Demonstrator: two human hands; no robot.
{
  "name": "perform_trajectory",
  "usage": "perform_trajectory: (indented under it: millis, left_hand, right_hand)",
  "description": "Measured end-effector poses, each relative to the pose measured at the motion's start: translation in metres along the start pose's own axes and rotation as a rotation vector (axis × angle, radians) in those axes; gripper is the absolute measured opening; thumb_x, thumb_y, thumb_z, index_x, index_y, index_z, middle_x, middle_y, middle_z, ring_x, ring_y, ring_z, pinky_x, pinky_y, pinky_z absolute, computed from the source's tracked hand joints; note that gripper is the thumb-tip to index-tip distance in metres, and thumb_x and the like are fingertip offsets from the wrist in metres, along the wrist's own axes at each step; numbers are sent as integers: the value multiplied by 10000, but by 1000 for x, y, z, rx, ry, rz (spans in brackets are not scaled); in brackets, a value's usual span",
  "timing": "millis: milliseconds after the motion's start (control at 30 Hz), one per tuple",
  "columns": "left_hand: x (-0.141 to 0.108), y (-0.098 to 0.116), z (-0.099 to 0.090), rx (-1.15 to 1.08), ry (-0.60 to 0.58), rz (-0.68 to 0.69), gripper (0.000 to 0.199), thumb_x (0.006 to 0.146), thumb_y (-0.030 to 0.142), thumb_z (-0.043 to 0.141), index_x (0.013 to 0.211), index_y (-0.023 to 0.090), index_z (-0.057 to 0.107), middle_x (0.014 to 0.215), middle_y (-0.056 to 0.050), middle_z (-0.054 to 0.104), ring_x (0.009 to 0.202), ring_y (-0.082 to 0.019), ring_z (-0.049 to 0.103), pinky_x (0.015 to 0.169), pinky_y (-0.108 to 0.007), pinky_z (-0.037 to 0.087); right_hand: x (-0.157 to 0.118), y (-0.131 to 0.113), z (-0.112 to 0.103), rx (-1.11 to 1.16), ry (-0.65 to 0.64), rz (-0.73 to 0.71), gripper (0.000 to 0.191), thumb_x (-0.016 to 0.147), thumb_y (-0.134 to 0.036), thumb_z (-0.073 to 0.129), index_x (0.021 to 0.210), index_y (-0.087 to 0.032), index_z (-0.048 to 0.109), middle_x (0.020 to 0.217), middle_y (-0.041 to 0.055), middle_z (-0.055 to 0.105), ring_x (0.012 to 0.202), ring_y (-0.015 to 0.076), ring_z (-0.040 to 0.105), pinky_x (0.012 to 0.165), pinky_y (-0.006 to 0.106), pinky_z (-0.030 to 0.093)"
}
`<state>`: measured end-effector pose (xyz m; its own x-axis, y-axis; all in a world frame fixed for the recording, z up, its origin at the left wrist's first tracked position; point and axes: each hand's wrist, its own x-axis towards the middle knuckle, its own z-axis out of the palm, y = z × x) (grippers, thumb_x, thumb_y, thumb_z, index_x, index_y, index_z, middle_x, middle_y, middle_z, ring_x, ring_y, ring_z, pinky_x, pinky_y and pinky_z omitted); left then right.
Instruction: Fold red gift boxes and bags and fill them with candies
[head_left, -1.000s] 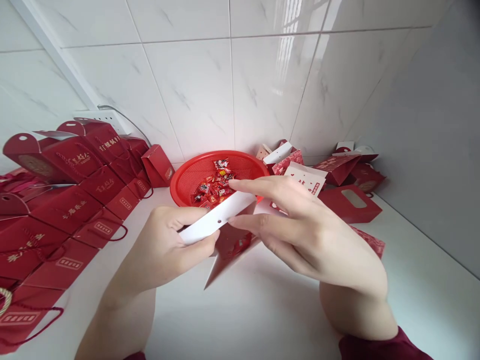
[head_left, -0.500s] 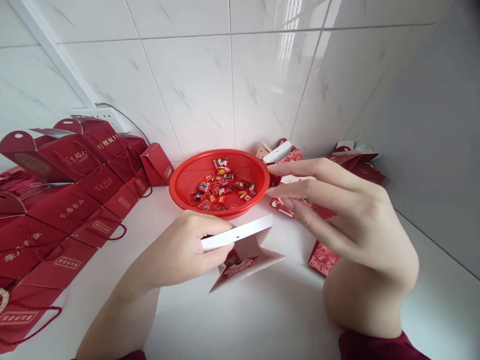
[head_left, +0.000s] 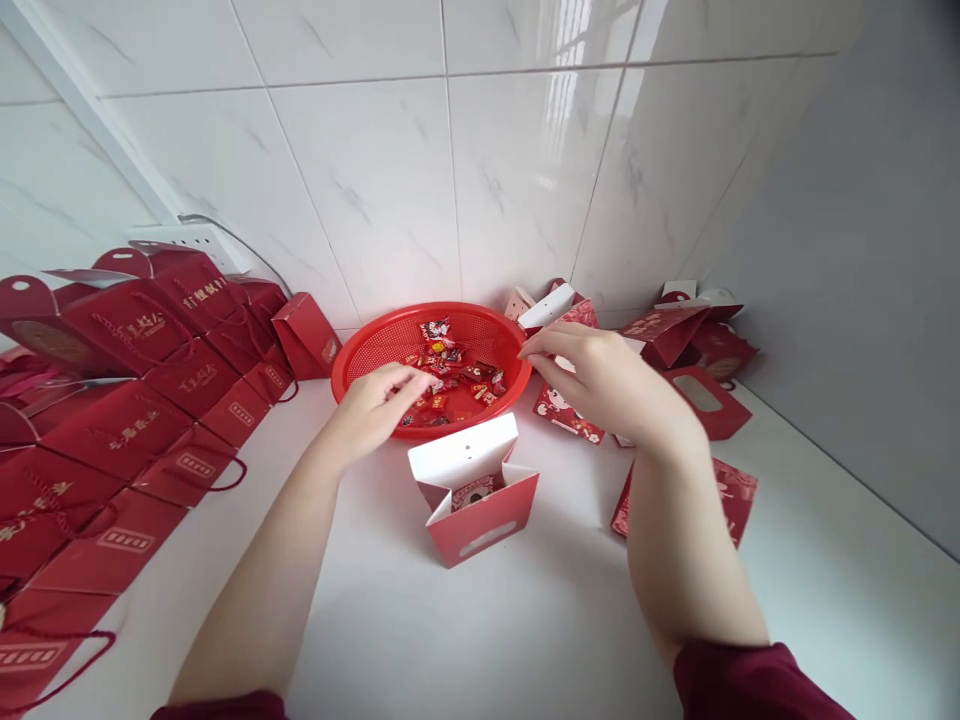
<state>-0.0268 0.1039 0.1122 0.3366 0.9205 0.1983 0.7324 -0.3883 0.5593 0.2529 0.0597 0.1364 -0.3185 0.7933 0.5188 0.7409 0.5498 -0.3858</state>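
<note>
An open red gift box (head_left: 484, 525) with a raised white flap stands upright on the white table, with a printed wrapper visible inside. Behind it is a red plastic basket (head_left: 349, 345) holding several small wrapped candies (head_left: 480, 372). My left hand (head_left: 375, 405) is over the basket's front left rim, its fingertips pinched close above the candies; anything between them is too small to name. At the basket's right rim is my right hand (head_left: 589, 375), fingers stretched forward and slightly apart, nothing visible in them. Neither hand touches the gift box.
Rows of red gift boxes with cord handles (head_left: 135, 430) fill the left side. A single red box (head_left: 306, 335) stands beside the basket. More printed boxes (head_left: 566, 412) and red boxes (head_left: 709, 400) lie at the right. Behind is a tiled wall (head_left: 360, 180) with a power strip (head_left: 202, 245).
My left hand has let go of the gift box, which now stands on the table, and has moved to the basket. My right hand has moved away from me toward the basket's right rim.
</note>
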Motion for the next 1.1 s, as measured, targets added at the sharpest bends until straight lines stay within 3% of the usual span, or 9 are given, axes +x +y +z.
perform_trajectory:
  millis: [100,167,233,333,433,533,633,867,1100]
  left_hand:
    - [22,-33,12,187,179,-116,389,963,456,429,980,219,738,1091,-85,701,1059,-267,635,1017,-444,438]
    - [31,-49,20,242,259,-185,378,953,427,436,979,197,735,1147,-132,684,1147,-337,588,1111,-624,268]
    - [35,-58,24,276,312,-235,366,947,424,441,1002,207,731,1195,-142,673,1182,-367,564,1111,-730,111]
    - [35,-62,25,295,320,-261,334,932,438,467,970,242,735,1166,-106,702,1139,-350,596,1112,-744,76]
    - [33,-64,25,303,307,-269,331,921,459,478,935,255,739,1117,-85,729,1098,-338,623,1131,-719,86]
    - [33,-65,26,305,298,-273,331,913,470,483,918,261,739,1081,-75,746,1068,-326,641,1142,-706,88]
    - [32,-65,27,309,293,-276,327,907,473,490,907,264,741,1076,-64,751,1062,-319,648,1146,-701,90]
    - [32,-63,28,315,290,-287,332,905,473,491,922,264,749,1107,-65,751,1075,-324,647,1142,-705,93]
    - [31,-62,28,291,300,-287,324,904,476,497,903,269,747,1067,-62,761,1053,-330,652,1149,-688,91]
  right_hand:
    - [20,2,21,83,-98,3,271,985,-203,433,1004,-200,703,998,40,727,865,184,653,746,309,474]
    - [40,8,37,40,-241,42,303,989,-202,397,1009,-191,700,1014,46,725,903,185,650,762,297,469]
    - [65,16,51,-48,-411,80,326,978,-159,376,1011,-179,700,1055,57,724,945,186,651,779,283,469]
    - [100,30,73,-126,-562,118,257,936,-118,475,1017,-167,714,1107,67,721,1006,204,653,835,283,479]
    - [122,41,101,-234,-797,174,175,948,-257,599,1053,-147,686,1098,77,699,991,206,659,867,357,529]
    - [129,53,131,-352,-999,226,309,952,-350,621,1178,-141,623,1184,93,640,1019,215,647,875,411,554]
    - [129,67,154,-438,-1111,267,346,948,-341,626,1225,-135,601,1222,105,619,1047,231,638,882,421,554]
    - [129,86,173,-467,-1159,320,342,951,-346,622,1229,-148,599,1226,94,619,1054,233,636,884,430,553]
    - [123,81,162,-306,-956,304,325,953,-337,619,1224,-158,602,1226,94,620,1052,224,636,886,425,552]
